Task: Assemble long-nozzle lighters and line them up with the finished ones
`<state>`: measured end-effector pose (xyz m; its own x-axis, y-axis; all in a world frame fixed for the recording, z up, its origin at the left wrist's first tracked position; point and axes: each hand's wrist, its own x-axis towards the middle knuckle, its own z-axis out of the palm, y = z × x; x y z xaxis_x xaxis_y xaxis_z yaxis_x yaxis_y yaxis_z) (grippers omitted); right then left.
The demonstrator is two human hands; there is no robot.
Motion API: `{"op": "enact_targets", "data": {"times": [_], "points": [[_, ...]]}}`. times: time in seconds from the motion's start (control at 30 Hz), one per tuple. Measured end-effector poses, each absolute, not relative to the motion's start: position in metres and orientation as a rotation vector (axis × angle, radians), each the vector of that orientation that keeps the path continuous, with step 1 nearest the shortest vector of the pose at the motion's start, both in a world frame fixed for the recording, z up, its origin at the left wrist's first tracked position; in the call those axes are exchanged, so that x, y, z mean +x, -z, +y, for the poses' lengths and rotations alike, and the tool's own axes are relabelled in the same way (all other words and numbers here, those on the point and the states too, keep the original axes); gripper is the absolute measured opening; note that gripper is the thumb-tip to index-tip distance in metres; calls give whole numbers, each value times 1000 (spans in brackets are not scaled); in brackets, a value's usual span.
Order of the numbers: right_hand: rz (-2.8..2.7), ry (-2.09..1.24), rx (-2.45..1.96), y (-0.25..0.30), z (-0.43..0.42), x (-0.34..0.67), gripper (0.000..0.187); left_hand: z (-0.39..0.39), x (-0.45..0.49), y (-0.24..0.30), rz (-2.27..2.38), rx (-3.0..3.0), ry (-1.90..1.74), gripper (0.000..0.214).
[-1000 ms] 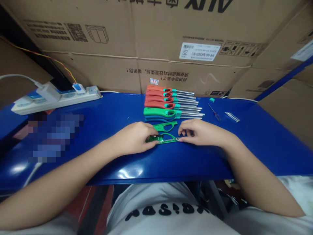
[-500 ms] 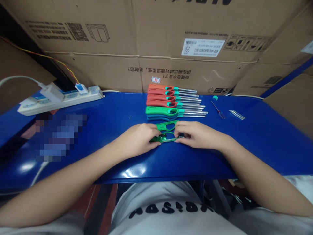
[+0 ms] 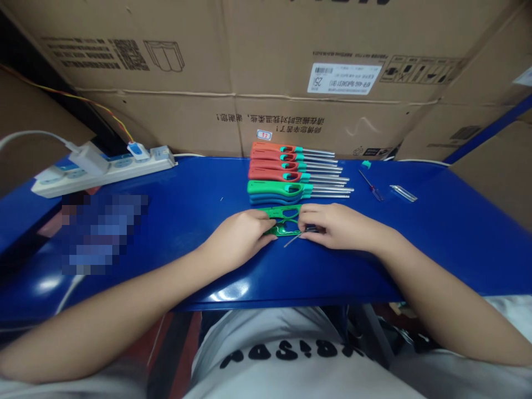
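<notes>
My left hand (image 3: 248, 231) is closed, its fingertips pinching the left end of a green lighter casing half (image 3: 286, 231) low over the blue table. My right hand (image 3: 332, 226) is closed too, at the casing's right end. Out of its fingertips pokes a thin metal rod (image 3: 292, 241), slanting down to the left in front of the casing; its other end is hidden in the fingers. Just beyond lies a second green casing half (image 3: 276, 212) with an oval trigger opening, partly covered by both hands.
Behind my hands several long-nosed lighters (image 3: 276, 189) in green, blue, red and orange are stacked, metal tubes pointing right. To the right lie a small screwdriver (image 3: 376, 192), clear tubes (image 3: 403, 193) and a teal piece (image 3: 366, 164). A power strip (image 3: 124, 170) stands left; cardboard (image 3: 166, 122) walls the back.
The thin metal rod now sticks out from my right fingertips, angled toward me; before, it was not distinct there. The green casing has shifted slightly, and both hands stay nearly in place.
</notes>
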<state>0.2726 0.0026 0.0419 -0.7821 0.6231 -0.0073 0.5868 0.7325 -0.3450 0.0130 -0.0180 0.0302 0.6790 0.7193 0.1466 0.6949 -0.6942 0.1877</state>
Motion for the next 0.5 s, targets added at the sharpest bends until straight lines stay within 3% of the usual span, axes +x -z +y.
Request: {"op": "enact_targets", "data": {"times": [0.5], "points": [[-2853, -486, -1019, -43, 2, 272, 8, -25, 22, -23, 1221, 2874, -229, 31]]}}
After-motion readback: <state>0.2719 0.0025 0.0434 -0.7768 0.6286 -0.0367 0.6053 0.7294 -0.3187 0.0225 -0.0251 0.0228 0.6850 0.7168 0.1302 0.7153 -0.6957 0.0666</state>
